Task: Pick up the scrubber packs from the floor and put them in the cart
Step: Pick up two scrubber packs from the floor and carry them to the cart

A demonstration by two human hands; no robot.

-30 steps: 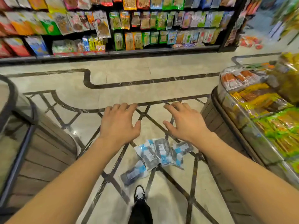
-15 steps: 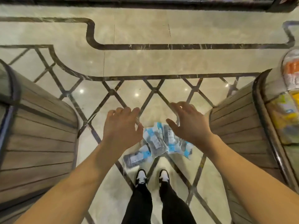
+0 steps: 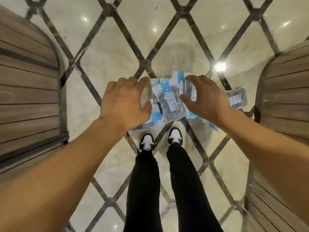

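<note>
Slats of a wooden display stand point(image 3: 28, 91) fill your far left, standing on the marble floor point(image 3: 113, 52) with its dark diamond inlay. Moving right, your left hand point(image 3: 124, 104) hangs palm down with the fingers spread and loosely bent, holding nothing; whether it already touches anything beneath it, I cannot tell. Part of a scrubber pack with a blue header peeks out under its thumb side point(image 3: 156, 117).

The scrubber packs point(image 3: 169, 99) lie in an overlapping pile on the floor just ahead of your shoes point(image 3: 147, 141), directly between your two hands. The topmost pack lies with its long axis running away from you, blue-and-white header at the far end, steel wool showing through the clear lower half. So a grip from either side closes across its short width, and both hands look about equally near.

Your right hand point(image 3: 205, 101) is likewise spread and empty, its fingertips over a second pack standing partly behind the top one. One more pack point(image 3: 237, 97) lies apart to the right, close to the second wooden stand point(image 3: 284, 91); the right hand is nearer to that one.

As for writing, the top pack's white label carries Chinese characters, of which "金属" is legible; the smaller print is too blurred to read. No cart is in view.
</note>
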